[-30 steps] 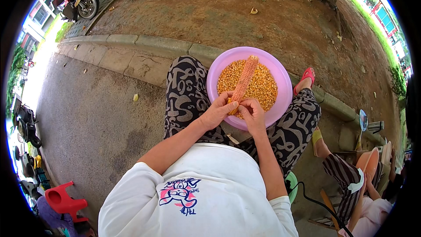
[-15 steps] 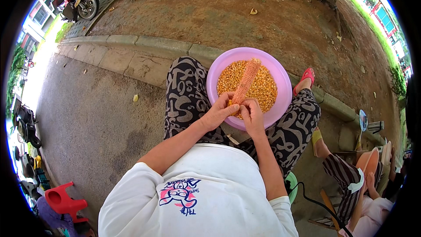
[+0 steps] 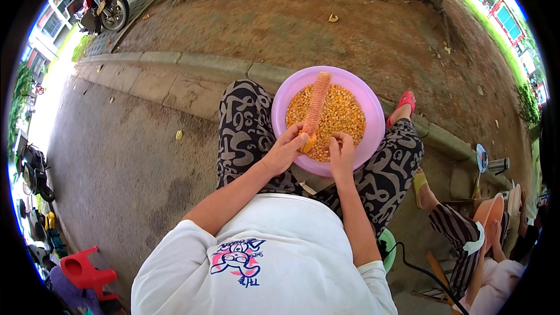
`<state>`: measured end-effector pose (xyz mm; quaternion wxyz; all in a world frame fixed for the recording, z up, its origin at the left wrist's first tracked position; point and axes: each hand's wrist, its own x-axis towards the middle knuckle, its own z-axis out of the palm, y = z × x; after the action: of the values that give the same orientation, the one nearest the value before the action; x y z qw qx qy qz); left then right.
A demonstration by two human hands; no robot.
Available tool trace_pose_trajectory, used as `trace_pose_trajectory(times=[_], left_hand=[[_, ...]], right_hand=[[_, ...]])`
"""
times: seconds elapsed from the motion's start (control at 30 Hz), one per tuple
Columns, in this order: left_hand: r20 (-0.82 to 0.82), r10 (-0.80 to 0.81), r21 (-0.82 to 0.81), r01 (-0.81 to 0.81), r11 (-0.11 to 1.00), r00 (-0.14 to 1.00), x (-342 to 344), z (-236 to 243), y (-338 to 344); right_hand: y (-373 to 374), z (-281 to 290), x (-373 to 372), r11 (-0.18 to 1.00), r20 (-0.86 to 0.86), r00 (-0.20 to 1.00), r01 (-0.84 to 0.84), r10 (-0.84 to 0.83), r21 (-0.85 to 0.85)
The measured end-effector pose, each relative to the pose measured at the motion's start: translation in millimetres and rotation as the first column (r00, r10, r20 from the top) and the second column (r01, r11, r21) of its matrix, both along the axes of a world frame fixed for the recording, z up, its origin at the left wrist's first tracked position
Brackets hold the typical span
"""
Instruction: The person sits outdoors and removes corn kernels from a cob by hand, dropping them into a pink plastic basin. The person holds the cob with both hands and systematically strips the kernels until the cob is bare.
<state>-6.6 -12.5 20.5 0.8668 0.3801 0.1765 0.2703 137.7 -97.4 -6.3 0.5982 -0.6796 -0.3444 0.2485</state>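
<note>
My left hand (image 3: 282, 152) is closed round the lower end of a corn cob (image 3: 317, 105). Most of the cob is stripped and pinkish; some yellow kernels remain by my fingers. It slants upward over a pink-lilac basin (image 3: 376, 105) resting between my thighs. Loose yellow corn kernels (image 3: 345, 112) cover the basin's bottom. My right hand (image 3: 343, 154) is over the basin's near side, just right of the cob and apart from it. Its fingers are curled in toward the thumb; whatever they may hold is too small to make out.
A stone kerb (image 3: 204, 65) runs beyond my knees, with bare earth behind it. Low at right, a green container (image 3: 387, 249) stands by my hip, near a dark cord. Another person in striped trousers (image 3: 461, 236) sits beyond it. A red stool (image 3: 88, 272) stands at lower left.
My right hand has come away from the cob to the right. The cob's upper end has swung left and is more upright, still in my left hand.
</note>
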Motion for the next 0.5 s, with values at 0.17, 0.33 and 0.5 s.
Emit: trace_pose_trajectory(times=[0.17,0.33,0.5], left_hand=[[0.056,-0.034,-0.134,0.042,0.99,0.998,-1,0,3],[0.073,-0.028,-0.127,0.037,0.991,0.997,0,0,5],[0.031,-0.009,-0.023,0.009,1.0,0.999,1,1,2]], right_hand=[[0,-8,4,0.999,0.082,0.996,0.017,-0.02,0.034],[0,4,-1,0.991,0.05,0.99,-0.133,0.131,0.031],[-1,17,-8,0.971,0.035,0.973,-0.228,0.226,0.068]])
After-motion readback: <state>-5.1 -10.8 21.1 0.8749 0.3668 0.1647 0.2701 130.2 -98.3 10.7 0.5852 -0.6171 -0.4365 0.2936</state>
